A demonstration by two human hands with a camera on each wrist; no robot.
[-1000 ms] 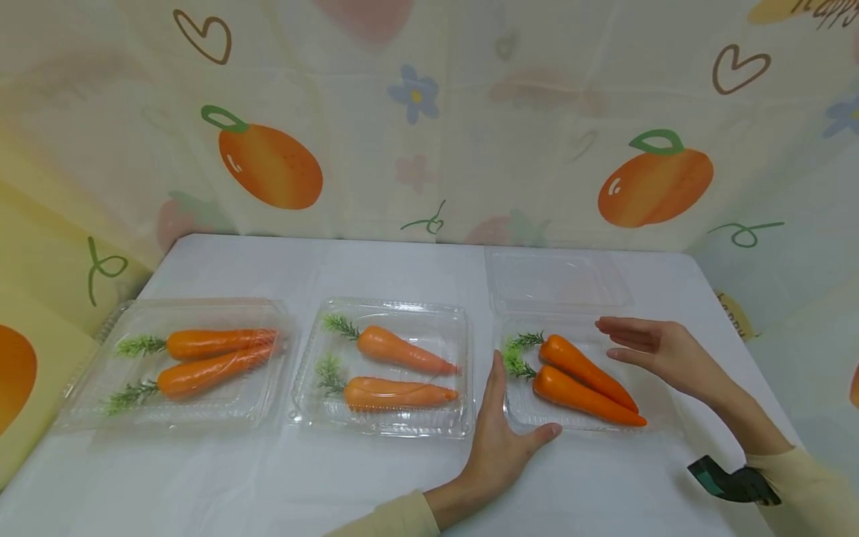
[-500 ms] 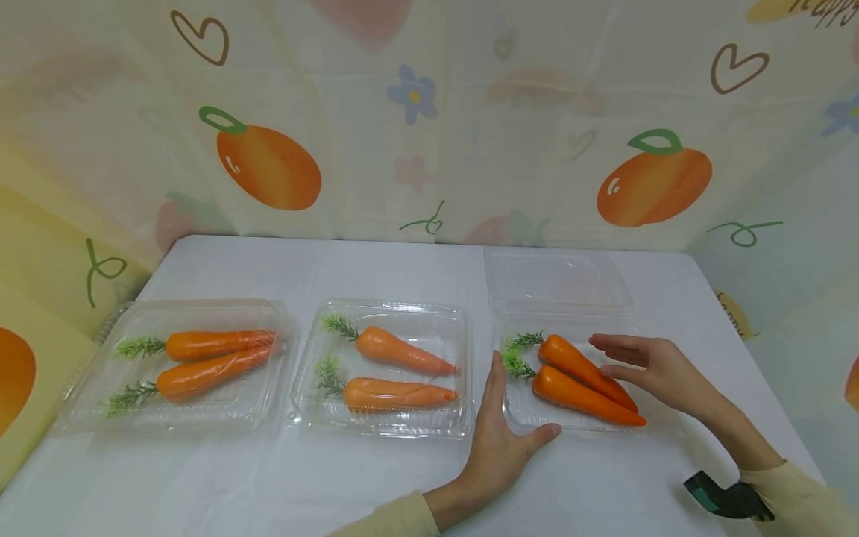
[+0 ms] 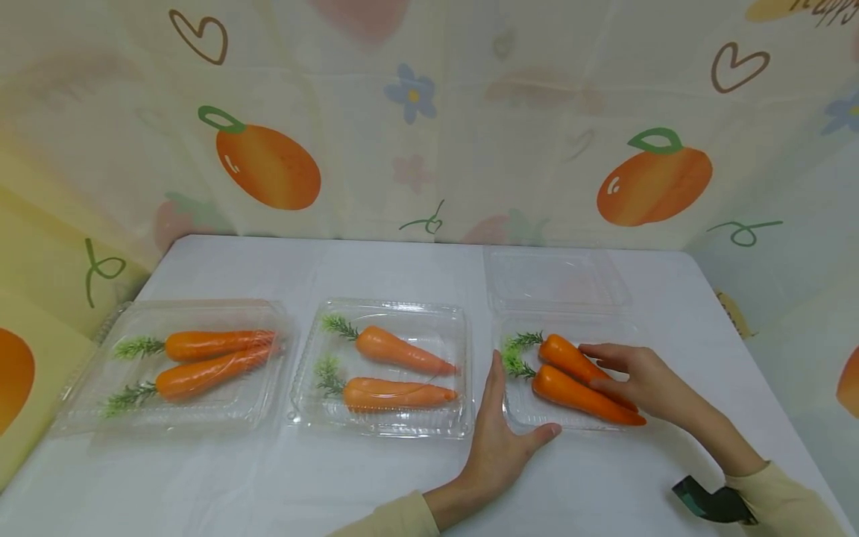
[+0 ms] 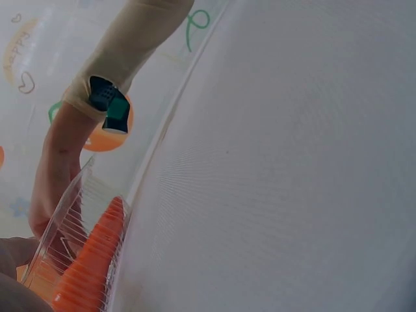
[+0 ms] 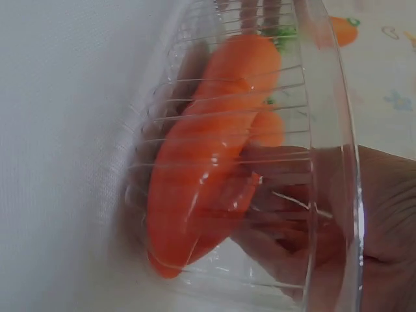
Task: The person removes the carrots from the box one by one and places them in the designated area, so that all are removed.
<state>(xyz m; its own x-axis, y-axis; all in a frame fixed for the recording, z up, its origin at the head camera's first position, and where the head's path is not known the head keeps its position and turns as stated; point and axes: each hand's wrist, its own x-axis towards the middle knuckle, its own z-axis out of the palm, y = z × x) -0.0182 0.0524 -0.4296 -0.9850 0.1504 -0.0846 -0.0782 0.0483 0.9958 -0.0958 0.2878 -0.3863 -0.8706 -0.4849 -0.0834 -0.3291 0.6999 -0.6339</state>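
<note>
In the head view, two orange carrots with green tops lie in the open clear plastic box on the right: an upper carrot (image 3: 562, 353) and a lower carrot (image 3: 584, 397). My right hand (image 3: 640, 379) is over the upper carrot, its thumb and index finger at either side of it; whether they press on it is unclear. My left hand (image 3: 495, 440) is at the box's near left corner with straight fingers and thumb spread. Through the ribbed wall of the clear box (image 5: 338, 130), the right wrist view shows the lower carrot (image 5: 201, 162) with my right hand (image 5: 292, 227) behind.
A flat clear lid (image 3: 557, 277) extends behind the right box. To the left, two closed clear boxes, a middle box (image 3: 396, 306) and a left box (image 3: 201, 313), each hold two carrots. A printed cloth (image 3: 429, 149) hangs behind the white table (image 3: 268, 477).
My right hand has moved left and down, from beside the upper carrot to over it. My left hand and the carrots have stayed in place.
</note>
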